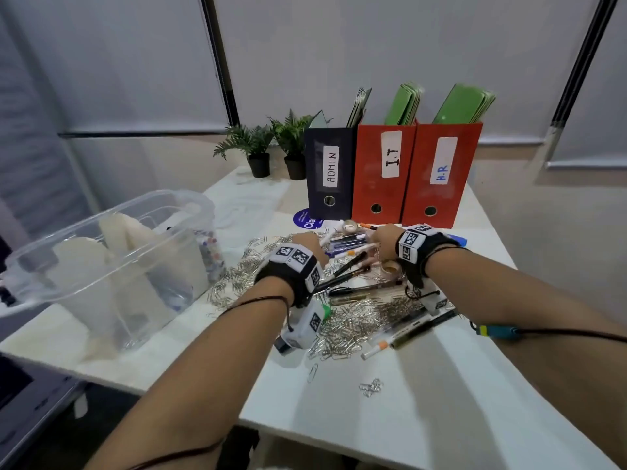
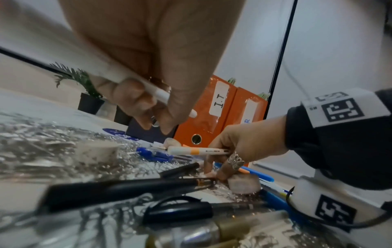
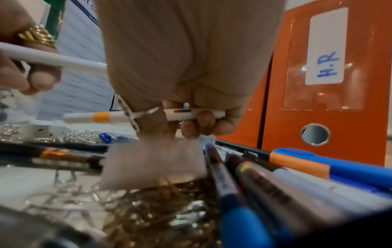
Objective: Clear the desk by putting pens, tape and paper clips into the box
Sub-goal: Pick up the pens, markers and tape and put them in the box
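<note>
Item: pens, loose, piled toward the desk's (image 1: 424, 395) far edge before the file boxes. Our left hand (image 1: 307, 240) pinches a plain white pen (image 2: 148, 89) between thumb and fingers; our right hand (image 1: 385, 240) curls round a white pen with an orange band (image 2: 197, 150). Both light, rigid, smooth; we judge mid-barrel the steadiest hold. Paper clips (image 1: 349, 325): a slippery heap mid-desk, best scooped. Tape rolls (image 1: 390, 268) lie among the pens. The clear plastic box (image 1: 112, 266) stands at the desk's left edge.
</note>
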A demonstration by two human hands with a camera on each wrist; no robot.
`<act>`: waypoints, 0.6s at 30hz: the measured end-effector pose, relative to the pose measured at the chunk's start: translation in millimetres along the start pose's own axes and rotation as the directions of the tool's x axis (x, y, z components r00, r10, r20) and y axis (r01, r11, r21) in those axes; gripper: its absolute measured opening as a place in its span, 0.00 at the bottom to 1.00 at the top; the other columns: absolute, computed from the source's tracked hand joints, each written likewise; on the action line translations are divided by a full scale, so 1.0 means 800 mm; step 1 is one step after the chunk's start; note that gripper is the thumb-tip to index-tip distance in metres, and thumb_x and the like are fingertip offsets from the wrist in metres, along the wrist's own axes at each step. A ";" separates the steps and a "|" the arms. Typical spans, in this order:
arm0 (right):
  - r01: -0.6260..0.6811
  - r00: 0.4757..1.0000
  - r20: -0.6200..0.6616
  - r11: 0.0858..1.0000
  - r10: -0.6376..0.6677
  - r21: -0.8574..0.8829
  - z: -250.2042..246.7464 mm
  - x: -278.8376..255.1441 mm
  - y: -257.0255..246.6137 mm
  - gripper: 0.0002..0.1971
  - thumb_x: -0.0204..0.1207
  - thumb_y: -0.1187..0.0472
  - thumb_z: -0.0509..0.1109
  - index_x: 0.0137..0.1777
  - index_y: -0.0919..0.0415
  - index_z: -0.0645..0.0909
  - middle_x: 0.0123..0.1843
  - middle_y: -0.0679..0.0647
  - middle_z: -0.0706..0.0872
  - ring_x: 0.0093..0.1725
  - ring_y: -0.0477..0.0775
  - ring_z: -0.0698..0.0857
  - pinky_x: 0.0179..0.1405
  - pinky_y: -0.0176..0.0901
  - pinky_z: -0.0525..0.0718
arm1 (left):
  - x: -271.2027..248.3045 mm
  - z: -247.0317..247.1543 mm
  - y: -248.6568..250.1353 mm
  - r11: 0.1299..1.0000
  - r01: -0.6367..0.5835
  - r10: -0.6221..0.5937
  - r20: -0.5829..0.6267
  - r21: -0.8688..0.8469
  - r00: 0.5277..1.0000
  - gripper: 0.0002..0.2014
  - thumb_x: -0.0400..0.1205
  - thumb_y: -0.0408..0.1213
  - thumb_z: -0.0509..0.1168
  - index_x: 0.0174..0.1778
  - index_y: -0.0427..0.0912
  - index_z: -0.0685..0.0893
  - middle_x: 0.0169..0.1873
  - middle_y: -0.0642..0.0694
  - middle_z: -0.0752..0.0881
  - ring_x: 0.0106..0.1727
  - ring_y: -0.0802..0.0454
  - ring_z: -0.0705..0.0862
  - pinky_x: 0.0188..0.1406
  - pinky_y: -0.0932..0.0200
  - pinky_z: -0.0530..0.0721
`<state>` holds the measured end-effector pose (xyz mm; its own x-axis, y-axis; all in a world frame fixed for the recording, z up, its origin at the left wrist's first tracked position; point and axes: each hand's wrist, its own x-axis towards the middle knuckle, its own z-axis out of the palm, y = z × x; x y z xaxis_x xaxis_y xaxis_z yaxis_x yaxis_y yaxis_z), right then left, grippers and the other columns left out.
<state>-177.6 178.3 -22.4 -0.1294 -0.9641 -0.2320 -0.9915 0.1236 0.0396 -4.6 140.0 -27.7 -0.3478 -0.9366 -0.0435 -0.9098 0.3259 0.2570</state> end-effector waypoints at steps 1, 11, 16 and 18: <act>-0.013 1.000 0.019 1.000 0.012 0.012 0.003 0.007 0.001 0.15 0.75 0.63 0.70 0.61 0.64 0.83 0.59 0.61 0.86 0.51 0.58 0.83 0.43 0.41 0.77 | 0.006 0.004 0.005 1.000 -0.004 0.004 0.004 0.004 1.000 0.09 0.79 0.43 0.63 0.36 0.43 0.77 0.34 0.46 0.82 0.34 0.49 0.83 0.43 0.55 0.87; 0.152 0.981 -0.111 0.987 -0.157 -0.050 0.024 0.049 0.035 0.05 0.80 0.63 0.61 0.45 0.61 0.77 0.41 0.57 0.78 0.37 0.54 0.77 0.29 0.37 0.73 | 0.046 0.034 0.035 0.993 -0.063 0.047 0.157 0.099 0.987 0.12 0.71 0.44 0.71 0.31 0.44 0.75 0.27 0.48 0.79 0.33 0.47 0.80 0.35 0.59 0.81; 0.142 0.984 -0.102 0.989 -0.145 -0.039 0.011 0.036 0.048 0.19 0.81 0.64 0.60 0.71 0.55 0.73 0.64 0.59 0.79 0.62 0.60 0.77 0.54 0.47 0.74 | 0.052 0.037 0.039 0.992 -0.081 0.060 0.208 0.096 0.976 0.20 0.65 0.51 0.77 0.28 0.44 0.73 0.28 0.48 0.79 0.32 0.48 0.80 0.34 0.57 0.82; 0.162 0.978 -0.133 0.987 -0.162 -0.016 0.005 0.034 0.051 0.19 0.81 0.65 0.59 0.71 0.56 0.72 0.63 0.58 0.79 0.64 0.60 0.75 0.55 0.47 0.73 | 0.051 0.035 0.039 0.990 -0.089 0.064 0.215 0.106 0.974 0.20 0.66 0.49 0.77 0.27 0.44 0.72 0.31 0.46 0.81 0.34 0.47 0.81 0.36 0.58 0.82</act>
<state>-221.7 157.7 -31.0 0.0359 -0.9939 -0.1042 -0.9991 -0.0378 0.0169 -53.5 115.7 -48.5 -0.4461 -0.8639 -0.2338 -0.8943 0.4196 0.1558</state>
